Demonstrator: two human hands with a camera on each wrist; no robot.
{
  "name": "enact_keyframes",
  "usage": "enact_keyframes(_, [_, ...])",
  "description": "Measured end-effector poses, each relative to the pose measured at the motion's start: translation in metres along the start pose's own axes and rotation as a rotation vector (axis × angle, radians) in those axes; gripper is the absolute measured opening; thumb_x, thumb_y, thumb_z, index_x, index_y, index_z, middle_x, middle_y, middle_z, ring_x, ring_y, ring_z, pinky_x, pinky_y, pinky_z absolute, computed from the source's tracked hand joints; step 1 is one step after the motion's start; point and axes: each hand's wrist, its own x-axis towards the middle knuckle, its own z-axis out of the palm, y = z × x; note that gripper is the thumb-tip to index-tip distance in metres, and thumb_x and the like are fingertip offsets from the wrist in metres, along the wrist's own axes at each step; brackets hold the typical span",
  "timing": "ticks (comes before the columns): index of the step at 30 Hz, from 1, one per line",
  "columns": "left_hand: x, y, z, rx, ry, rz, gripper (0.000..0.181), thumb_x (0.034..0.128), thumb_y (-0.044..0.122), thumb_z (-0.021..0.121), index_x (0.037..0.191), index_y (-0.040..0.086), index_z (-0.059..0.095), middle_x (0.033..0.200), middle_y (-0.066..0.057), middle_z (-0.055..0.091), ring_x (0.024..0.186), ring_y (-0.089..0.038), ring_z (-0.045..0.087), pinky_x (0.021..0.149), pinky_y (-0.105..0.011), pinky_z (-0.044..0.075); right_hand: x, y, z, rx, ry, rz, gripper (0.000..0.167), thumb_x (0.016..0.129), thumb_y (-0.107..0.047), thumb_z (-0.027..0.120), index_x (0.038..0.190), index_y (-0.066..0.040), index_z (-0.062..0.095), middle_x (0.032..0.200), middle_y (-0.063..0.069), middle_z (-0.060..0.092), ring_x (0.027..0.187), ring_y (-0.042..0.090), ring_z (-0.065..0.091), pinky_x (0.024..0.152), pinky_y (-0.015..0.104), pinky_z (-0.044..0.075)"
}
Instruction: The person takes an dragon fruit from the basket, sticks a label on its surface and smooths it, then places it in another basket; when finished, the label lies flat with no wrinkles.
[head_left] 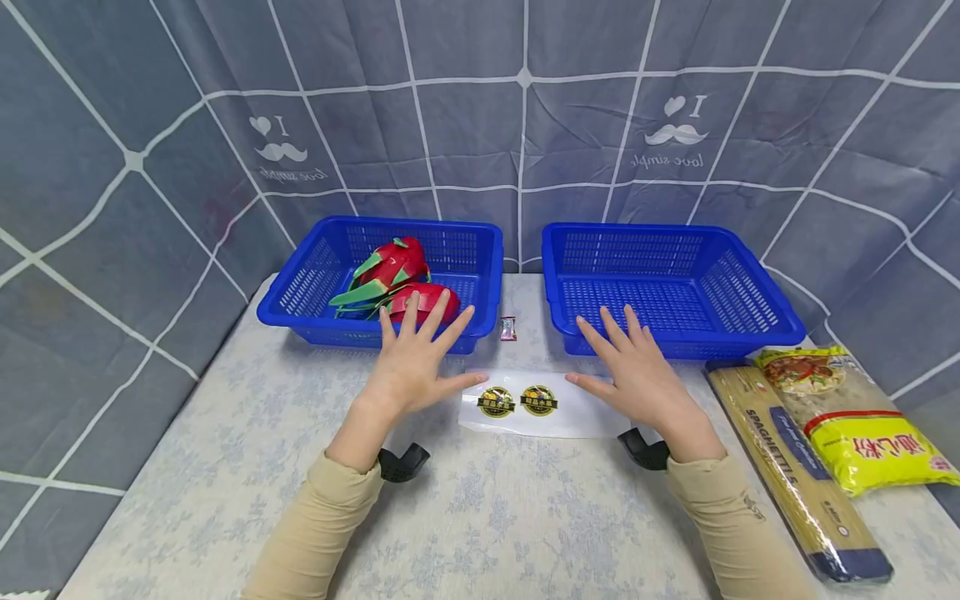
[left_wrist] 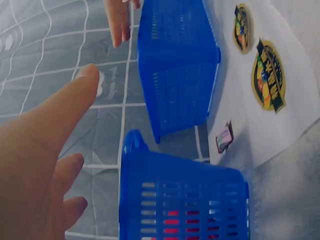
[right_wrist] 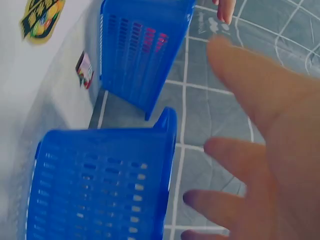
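With fingers spread and nothing held, my left hand [head_left: 407, 367] hovers in front of the left blue basket [head_left: 281, 310]. Inside that basket lie two red dragon fruits with green tips; the rear dragon fruit [head_left: 396, 265] is in full view, while my fingertips partly cover the front dragon fruit [head_left: 401, 302]. My right hand [head_left: 637, 375], also spread and holding nothing, is over the near side of the right blue basket [head_left: 675, 312], which has a bare bottom. Between the hands, a clear plastic bag [head_left: 577, 417] with two round fruit labels lies flat on the table.
A small wrapped candy [head_left: 508, 328] lies between the baskets. At the right, a long pack of spaghetti [head_left: 795, 467] lies beside a yellow-and-clear noodle bag [head_left: 855, 425]. A grey checked curtain [head_left: 480, 133] hangs behind the patterned tablecloth [head_left: 480, 517].
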Motion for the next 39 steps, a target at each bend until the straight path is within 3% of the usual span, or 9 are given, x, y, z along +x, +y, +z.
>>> enact_keyframes(5, [0.002,-0.011,-0.003,-0.069,0.053,0.001,0.088,0.0811,0.077,0.039,0.151,0.031,0.013,0.157,-0.008,0.003,0.140,-0.040,-0.006,0.101,-0.067,-0.007,0.000,-0.004,-0.004,0.025,0.149,0.010,0.071,0.090,-0.058,0.051,0.144,-0.014,0.038,0.148,0.019,0.031,0.137,0.042,0.018,0.097,0.064,0.030])
enact_keyframes(11, [0.007,-0.034,-0.005,-0.202,0.180,-0.026,0.080,0.0865,0.070,0.040,0.149,0.023,0.026,0.154,-0.012,0.019,0.142,-0.034,0.002,0.104,-0.064,-0.007,-0.005,-0.015,-0.006,0.196,0.337,-0.021,0.048,0.089,-0.041,0.062,0.129,-0.013,0.058,0.132,0.010,0.055,0.120,0.032,0.050,0.090,0.054,0.042])
enact_keyframes(13, [0.009,-0.044,-0.005,-0.268,0.237,-0.036,0.074,0.0896,0.064,0.043,0.147,0.019,0.032,0.151,-0.014,0.027,0.141,-0.033,0.010,0.106,-0.063,-0.001,-0.006,-0.020,-0.007,0.310,0.331,-0.028,0.043,0.089,-0.037,0.065,0.124,-0.013,0.062,0.125,0.007,0.060,0.110,0.030,0.057,0.088,0.049,0.046])
enact_keyframes(16, [0.013,-0.059,-0.002,-0.390,0.322,-0.038,0.064,0.0921,0.051,0.051,0.142,0.012,0.041,0.143,-0.016,0.041,0.136,-0.034,0.027,0.108,-0.058,0.014,-0.007,-0.025,-0.005,0.514,0.257,-0.026,0.037,0.088,-0.034,0.066,0.119,-0.013,0.065,0.116,0.004,0.065,0.098,0.025,0.063,0.082,0.041,0.050])
enact_keyframes(19, [0.018,-0.075,0.000,-0.539,0.354,-0.029,0.055,0.0924,0.038,0.057,0.136,0.006,0.048,0.133,-0.018,0.051,0.126,-0.034,0.043,0.103,-0.052,0.031,-0.005,-0.028,-0.002,0.678,0.163,-0.031,0.034,0.088,-0.029,0.067,0.116,-0.010,0.066,0.111,0.003,0.066,0.099,0.021,0.063,0.082,0.037,0.050])
enact_keyframes(24, [0.030,-0.096,-0.004,-0.802,0.249,-0.048,0.046,0.0910,0.028,0.063,0.129,0.003,0.054,0.119,-0.018,0.060,0.112,-0.031,0.054,0.090,-0.047,0.044,0.003,-0.025,0.010,0.781,0.066,-0.037,0.031,0.087,-0.024,0.068,0.114,-0.007,0.066,0.108,0.005,0.067,0.096,0.017,0.063,0.081,0.035,0.049])
enact_keyframes(29, [0.040,-0.111,-0.006,-0.936,0.103,-0.061,0.042,0.0900,0.022,0.064,0.123,-0.002,0.056,0.112,-0.018,0.062,0.105,-0.028,0.056,0.083,-0.037,0.046,0.013,-0.019,0.027,0.846,0.010,-0.008,0.033,0.086,-0.022,0.069,0.113,-0.004,0.065,0.109,0.012,0.066,0.090,0.018,0.064,0.080,0.035,0.048])
enact_keyframes(35, [0.047,-0.115,-0.004,-0.961,-0.016,-0.076,0.037,0.0915,0.020,0.062,0.121,-0.001,0.056,0.109,-0.019,0.061,0.094,-0.031,0.058,0.080,-0.044,0.048,0.022,-0.010,0.048,0.861,-0.040,0.055,0.039,0.084,-0.023,0.070,0.115,-0.002,0.063,0.112,0.015,0.065,0.086,0.018,0.064,0.077,0.036,0.049])
enact_keyframes(39, [0.051,-0.113,-0.003,-0.933,-0.036,-0.086,0.035,0.0903,0.021,0.064,0.117,-0.001,0.058,0.100,-0.018,0.061,0.087,-0.031,0.059,0.074,-0.037,0.049,0.026,-0.005,0.058,0.831,-0.080,0.099,0.043,0.082,-0.022,0.071,0.118,-0.001,0.061,0.115,0.015,0.063,0.085,0.019,0.063,0.072,0.035,0.049])
